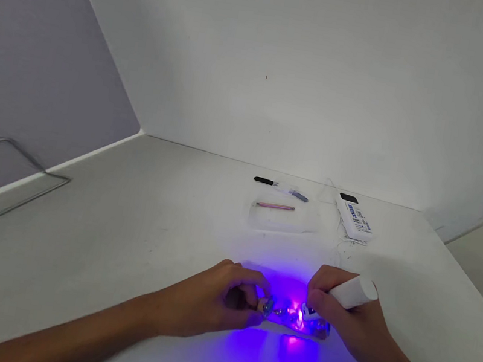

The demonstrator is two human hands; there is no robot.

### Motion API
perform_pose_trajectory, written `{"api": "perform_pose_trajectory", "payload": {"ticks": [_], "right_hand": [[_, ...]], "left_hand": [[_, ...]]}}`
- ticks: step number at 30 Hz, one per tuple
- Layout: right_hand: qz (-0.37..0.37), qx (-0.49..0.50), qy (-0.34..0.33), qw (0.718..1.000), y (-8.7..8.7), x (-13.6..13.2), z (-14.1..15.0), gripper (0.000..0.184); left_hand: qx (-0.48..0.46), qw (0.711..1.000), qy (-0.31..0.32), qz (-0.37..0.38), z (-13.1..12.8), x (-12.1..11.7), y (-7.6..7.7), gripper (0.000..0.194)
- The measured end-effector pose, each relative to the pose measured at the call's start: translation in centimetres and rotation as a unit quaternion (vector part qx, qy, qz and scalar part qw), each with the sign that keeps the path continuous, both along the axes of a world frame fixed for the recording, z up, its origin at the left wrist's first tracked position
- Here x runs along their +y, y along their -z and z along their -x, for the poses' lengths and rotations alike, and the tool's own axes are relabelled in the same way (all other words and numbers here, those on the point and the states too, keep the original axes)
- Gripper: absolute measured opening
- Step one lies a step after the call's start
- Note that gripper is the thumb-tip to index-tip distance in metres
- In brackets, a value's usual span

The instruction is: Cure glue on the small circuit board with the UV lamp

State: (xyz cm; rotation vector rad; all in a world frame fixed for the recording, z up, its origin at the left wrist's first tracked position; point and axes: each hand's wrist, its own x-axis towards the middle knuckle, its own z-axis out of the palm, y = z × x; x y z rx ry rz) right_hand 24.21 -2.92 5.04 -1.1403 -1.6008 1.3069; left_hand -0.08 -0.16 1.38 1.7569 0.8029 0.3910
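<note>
My right hand [338, 309] is closed around a white handheld UV lamp [355, 292], tilted with its lit end down to the left. Violet light from it falls on a row of small shiny pieces [279, 311] low over the white table. Their kind is hard to make out in the glare. My left hand [234, 299] curls its thumb and fingers round the left end of that row, pinching it. The lamp's tip is close above the right part of the row; whether it touches cannot be told.
Behind the hands, a pink pen-like tool [275, 206] lies on a clear tray [258, 220]. Two slim tools, one with a black handle [263, 181], lie farther back. A white labelled device [356, 219] with a thin cable is at right. A bent metal wire [47, 173] is at left.
</note>
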Motion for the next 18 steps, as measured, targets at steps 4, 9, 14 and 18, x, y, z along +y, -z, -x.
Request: {"api": "perform_pose_trajectory", "payload": {"ticks": [4, 9, 14, 18], "right_hand": [[-0.003, 0.003, 0.001, 1.0, -0.09, 0.01, 0.03, 0.024], [-0.006, 0.001, 0.003, 1.0, -0.18, -0.1, 0.05, 0.024], [-0.001, 0.002, 0.005, 1.0, 0.06, -0.13, -0.05, 0.025], [0.0, -0.001, 0.006, 1.0, 0.1, -0.11, -0.11, 0.025]], "left_hand": [[0.002, 1.0, -0.001, -0.001, 0.07, -0.08, 0.02, 0.01], [0.002, 1.0, 0.0, -0.002, 0.11, -0.08, -0.01, 0.011], [0.002, 1.0, -0.003, -0.005, 0.03, -0.09, -0.01, 0.01], [-0.002, 1.0, 0.004, -0.007, 0.08, -0.08, 0.06, 0.009]]}}
